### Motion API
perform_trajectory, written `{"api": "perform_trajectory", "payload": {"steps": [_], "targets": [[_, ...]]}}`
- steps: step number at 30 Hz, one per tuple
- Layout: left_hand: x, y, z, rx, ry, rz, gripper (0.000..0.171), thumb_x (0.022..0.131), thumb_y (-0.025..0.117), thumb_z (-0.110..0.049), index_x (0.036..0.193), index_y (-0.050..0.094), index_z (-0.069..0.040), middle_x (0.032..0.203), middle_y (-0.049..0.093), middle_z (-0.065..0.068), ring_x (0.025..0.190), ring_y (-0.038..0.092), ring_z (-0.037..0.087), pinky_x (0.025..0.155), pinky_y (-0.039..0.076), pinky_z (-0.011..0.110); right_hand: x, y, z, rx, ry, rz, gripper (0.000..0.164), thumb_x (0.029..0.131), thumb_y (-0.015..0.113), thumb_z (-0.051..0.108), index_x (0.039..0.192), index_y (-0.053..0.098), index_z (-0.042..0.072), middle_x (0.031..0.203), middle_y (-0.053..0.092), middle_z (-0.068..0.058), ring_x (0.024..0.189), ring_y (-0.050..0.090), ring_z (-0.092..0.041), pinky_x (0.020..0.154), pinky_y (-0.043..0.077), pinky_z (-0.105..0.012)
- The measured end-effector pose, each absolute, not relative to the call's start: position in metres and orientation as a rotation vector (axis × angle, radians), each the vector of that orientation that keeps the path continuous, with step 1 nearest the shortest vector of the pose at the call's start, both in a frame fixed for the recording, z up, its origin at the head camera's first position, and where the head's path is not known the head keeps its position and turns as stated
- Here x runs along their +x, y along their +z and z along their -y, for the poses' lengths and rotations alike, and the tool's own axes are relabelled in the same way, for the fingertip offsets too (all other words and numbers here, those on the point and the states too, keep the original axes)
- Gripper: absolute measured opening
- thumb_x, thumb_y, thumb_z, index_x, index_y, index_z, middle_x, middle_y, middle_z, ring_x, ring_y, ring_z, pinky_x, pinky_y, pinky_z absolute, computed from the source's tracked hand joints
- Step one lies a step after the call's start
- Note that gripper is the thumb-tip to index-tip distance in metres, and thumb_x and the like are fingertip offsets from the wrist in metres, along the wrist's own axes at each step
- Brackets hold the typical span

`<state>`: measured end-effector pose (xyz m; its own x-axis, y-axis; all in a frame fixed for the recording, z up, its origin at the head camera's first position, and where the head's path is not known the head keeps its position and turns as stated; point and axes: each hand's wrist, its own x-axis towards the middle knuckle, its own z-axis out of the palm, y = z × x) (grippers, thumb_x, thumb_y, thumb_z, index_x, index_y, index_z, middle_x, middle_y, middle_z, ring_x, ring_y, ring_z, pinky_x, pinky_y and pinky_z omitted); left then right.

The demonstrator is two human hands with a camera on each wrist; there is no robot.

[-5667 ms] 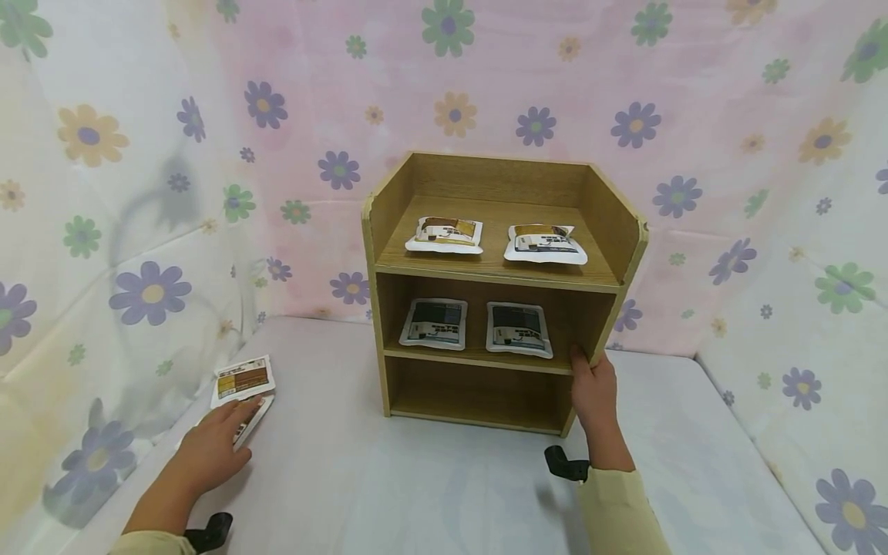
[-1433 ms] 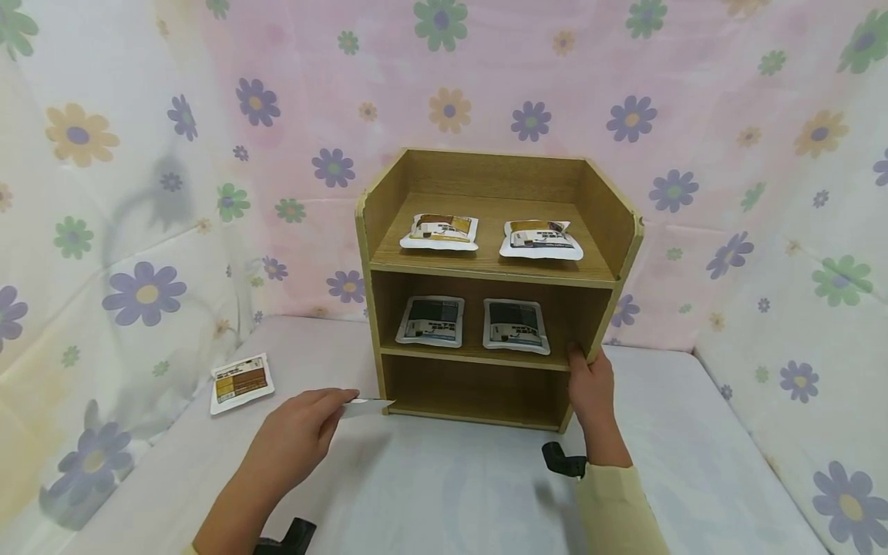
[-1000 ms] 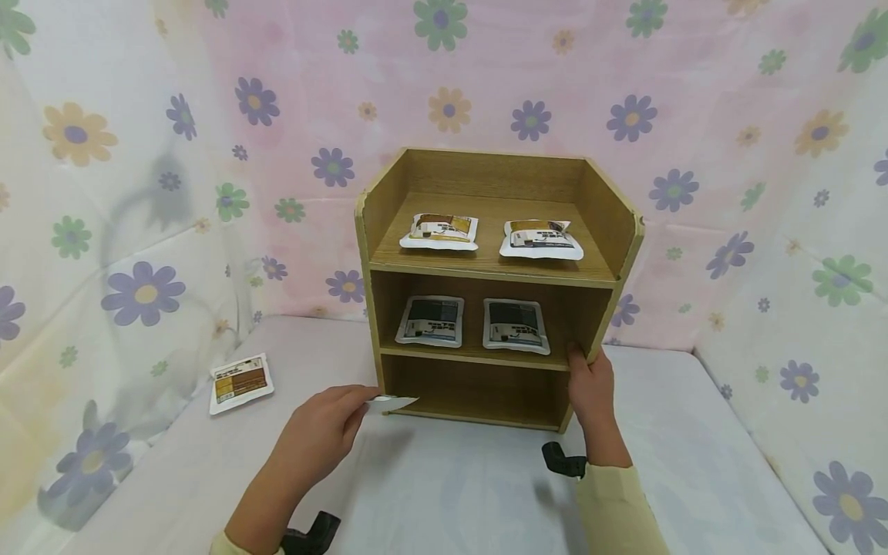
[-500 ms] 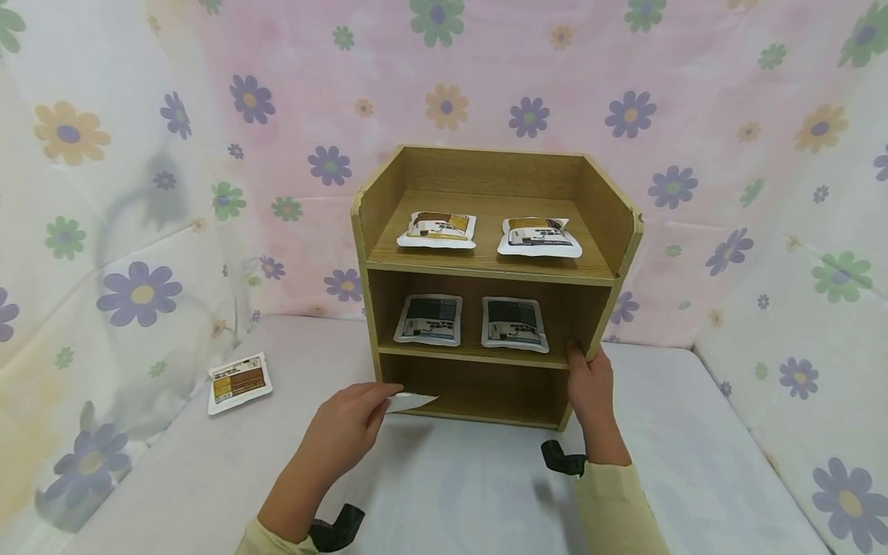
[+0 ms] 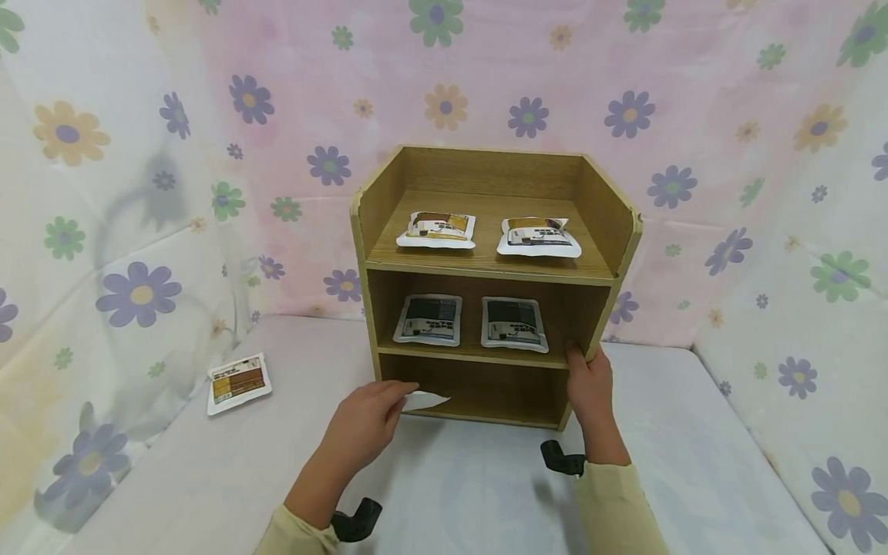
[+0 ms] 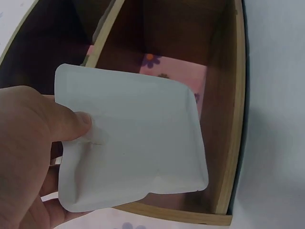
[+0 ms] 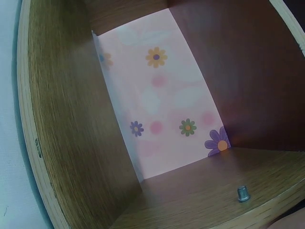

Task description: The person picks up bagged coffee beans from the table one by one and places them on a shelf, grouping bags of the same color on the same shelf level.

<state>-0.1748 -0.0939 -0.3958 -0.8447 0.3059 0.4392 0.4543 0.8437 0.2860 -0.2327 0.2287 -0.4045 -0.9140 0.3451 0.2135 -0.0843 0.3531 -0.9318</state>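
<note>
My left hand (image 5: pixel 364 428) pinches a flat white pouch (image 5: pixel 425 400) by one edge, thumb on top. In the left wrist view the pouch's plain, unprinted side (image 6: pixel 131 138) faces the camera, across the opening of the bottom compartment. The right hand (image 5: pixel 591 385) grips the right side panel of a small wooden shelf (image 5: pixel 496 270), beside the middle board. Two pouches with brown and yellow labels, a left one (image 5: pixel 437 230) and a right one (image 5: pixel 539 237), lie on the top level. Two dark-labelled pouches, a left one (image 5: pixel 428 319) and a right one (image 5: pixel 514 324), lie on the middle level.
Another brown-labelled pouch (image 5: pixel 239 383) lies on the white-covered table (image 5: pixel 291 347) at the left. Floral cloth (image 5: pixel 291 116) surrounds the table. In the right wrist view, a metal peg (image 7: pixel 243 193) sticks out inside the compartment, whose back opens onto cloth.
The left hand has taken a pouch from the pair at the left and carried it rightward to the front of the bottom compartment. My right hand has kept its grip on the shelf.
</note>
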Motion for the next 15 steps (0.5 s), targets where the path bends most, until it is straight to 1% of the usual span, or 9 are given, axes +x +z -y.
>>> {"api": "perform_trajectory", "payload": {"steps": [10, 15], "targets": [[-0.187, -0.406, 0.086, -0.613, -0.538, 2.580, 0.029, 0.088, 0.068, -0.006, 0.114, 0.072, -0.019, 0.106, 0.073, -0.003, 0.099, 0.069, 0.018, 0.086, 0.057, 0.037, -0.232, -0.404, -0.229, -0.228, 1.582, 2.253, 0.055, 0.103, 0.034, 0.043, 0.146, 0.039, 0.010, 0.142, 0.050, -0.019, 0.126, 0.051, -0.041, 0.105, 0.038, -0.063], [-0.190, -0.410, 0.080, -0.627, -0.517, 2.605, 0.029, 0.088, 0.067, -0.008, 0.113, 0.072, -0.020, 0.106, 0.073, -0.004, 0.101, 0.067, 0.018, 0.088, 0.055, 0.038, -0.232, -0.403, -0.228, -0.234, 1.590, 2.252, 0.055, 0.103, 0.034, 0.043, 0.146, 0.040, 0.010, 0.141, 0.050, -0.019, 0.126, 0.051, -0.041, 0.104, 0.038, -0.064]]}}
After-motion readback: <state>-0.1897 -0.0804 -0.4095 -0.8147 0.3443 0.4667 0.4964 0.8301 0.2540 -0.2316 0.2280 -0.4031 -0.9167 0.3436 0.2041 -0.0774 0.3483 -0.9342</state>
